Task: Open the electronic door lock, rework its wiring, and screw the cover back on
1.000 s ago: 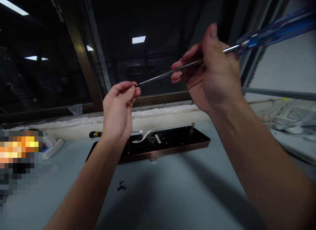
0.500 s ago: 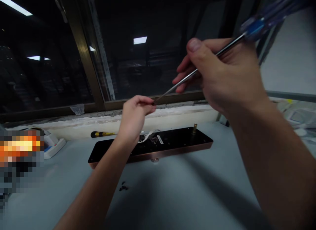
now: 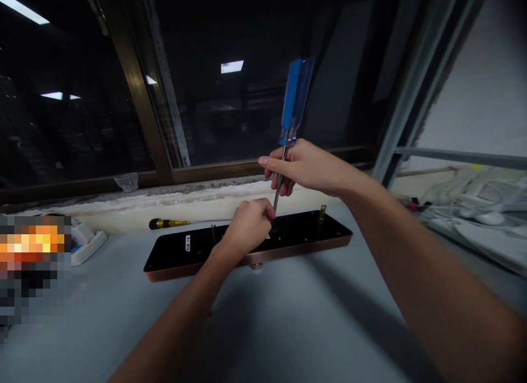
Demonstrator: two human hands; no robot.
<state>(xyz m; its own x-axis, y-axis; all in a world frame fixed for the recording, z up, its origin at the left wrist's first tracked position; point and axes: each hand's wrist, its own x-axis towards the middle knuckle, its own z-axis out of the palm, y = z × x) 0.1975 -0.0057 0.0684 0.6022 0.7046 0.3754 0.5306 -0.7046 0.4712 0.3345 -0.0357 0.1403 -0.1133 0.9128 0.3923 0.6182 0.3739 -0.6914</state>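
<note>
My right hand (image 3: 302, 166) is closed around the metal shaft of a screwdriver (image 3: 291, 97) with a clear blue handle. The tool stands nearly upright, handle on top and tip pointing down. Beside the tip, the fingers of my left hand (image 3: 252, 224) are pinched together; what they hold, if anything, is hidden. Below both hands lies a long flat panel (image 3: 177, 257) with a black face and copper-coloured sides. A brass post (image 3: 323, 213) rises near its right end, and a small white label (image 3: 188, 243) is on its left part.
Behind the panel lies a second screwdriver (image 3: 164, 223) with a yellow and black handle. A white power strip (image 3: 89, 248) is at left, a clear plastic cup (image 3: 127, 181) on the window sill. White cables (image 3: 473, 218) are heaped at right beside a metal frame (image 3: 411, 114).
My right hand has swung down and left, turning the screwdriver from slanted to nearly upright. My left hand has lowered from above the panel to its surface, beside the tip.
</note>
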